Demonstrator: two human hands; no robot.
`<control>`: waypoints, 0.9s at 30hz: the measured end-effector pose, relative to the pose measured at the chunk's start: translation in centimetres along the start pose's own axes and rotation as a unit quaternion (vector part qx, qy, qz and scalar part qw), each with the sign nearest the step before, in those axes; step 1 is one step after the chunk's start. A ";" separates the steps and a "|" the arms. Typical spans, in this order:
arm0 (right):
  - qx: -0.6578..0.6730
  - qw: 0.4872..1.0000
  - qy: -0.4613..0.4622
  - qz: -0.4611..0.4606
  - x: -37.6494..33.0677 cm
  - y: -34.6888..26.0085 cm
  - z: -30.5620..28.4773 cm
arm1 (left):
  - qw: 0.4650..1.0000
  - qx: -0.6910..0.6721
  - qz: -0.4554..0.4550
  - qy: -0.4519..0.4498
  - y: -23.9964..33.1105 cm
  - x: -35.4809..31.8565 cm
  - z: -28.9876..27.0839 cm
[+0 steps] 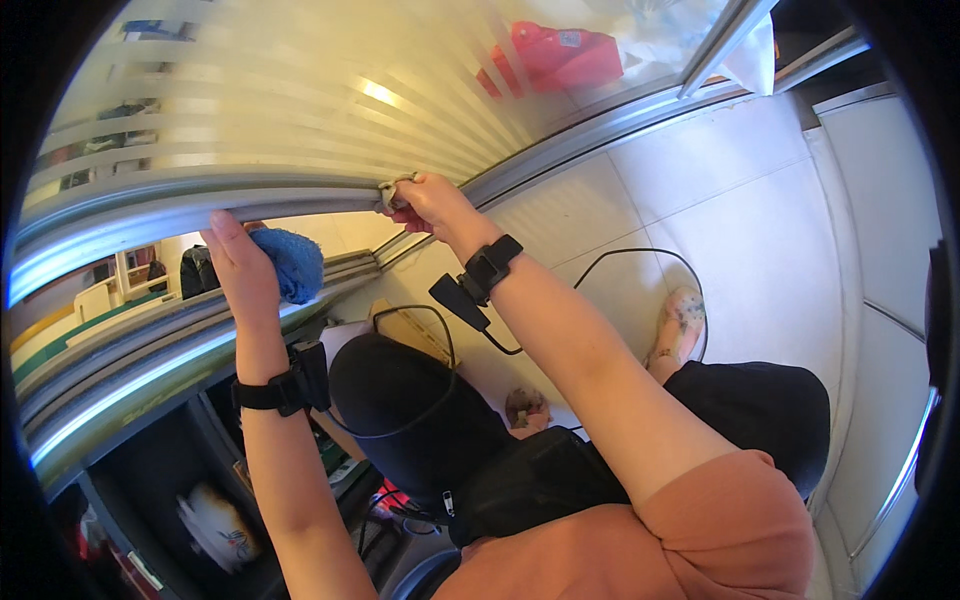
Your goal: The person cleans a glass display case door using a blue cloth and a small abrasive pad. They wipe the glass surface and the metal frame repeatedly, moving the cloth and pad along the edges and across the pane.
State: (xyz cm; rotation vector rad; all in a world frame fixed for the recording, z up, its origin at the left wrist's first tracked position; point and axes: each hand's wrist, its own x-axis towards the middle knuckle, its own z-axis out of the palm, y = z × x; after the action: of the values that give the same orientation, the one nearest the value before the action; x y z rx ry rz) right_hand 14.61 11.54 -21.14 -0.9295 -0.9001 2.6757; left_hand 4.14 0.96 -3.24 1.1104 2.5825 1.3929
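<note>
My left hand (240, 268) is bent around a blue cloth (290, 264), with its fingertips touching the metal frame edge of a glass door (250, 198). Part of the cloth is hidden behind the hand. Farther right along the same edge, my right hand (437, 205) pinches a small pale beige cloth (392, 190) against the frame. The door's panel (330, 120) is translucent with pale stripes. A black strap with a device and cable sits on each of my wrists.
A metal floor track (590, 130) runs along the tiled floor (740, 220). Behind the glass is a red object (565, 58). Dark open shelving (150, 480) stands at lower left, white cabinets (890, 220) at right. A black cable (640, 250) loops near my feet.
</note>
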 end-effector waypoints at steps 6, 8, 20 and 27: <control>-0.076 0.993 0.084 -0.022 -0.3 0.8 -0.4 | 1.000 0.007 0.003 -0.007 -0.2 0.1 -0.4; 0.019 0.999 0.013 -0.026 -0.4 0.9 0.0 | 1.000 0.014 -0.003 -0.011 -0.6 0.1 -0.5; -0.112 0.966 0.051 -0.226 -5.4 -4.6 9.1 | 0.998 0.065 0.017 -0.017 0.3 0.2 -1.2; -0.112 0.987 0.107 -0.054 -6.0 -5.6 5.9 | 0.995 0.072 -0.019 -0.073 2.3 0.0 -2.0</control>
State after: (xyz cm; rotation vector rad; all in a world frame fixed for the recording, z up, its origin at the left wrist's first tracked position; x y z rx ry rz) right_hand 15.55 11.11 -11.14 -1.1522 -1.1788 2.3652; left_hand 4.84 0.33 -0.32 1.1270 2.6183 1.0875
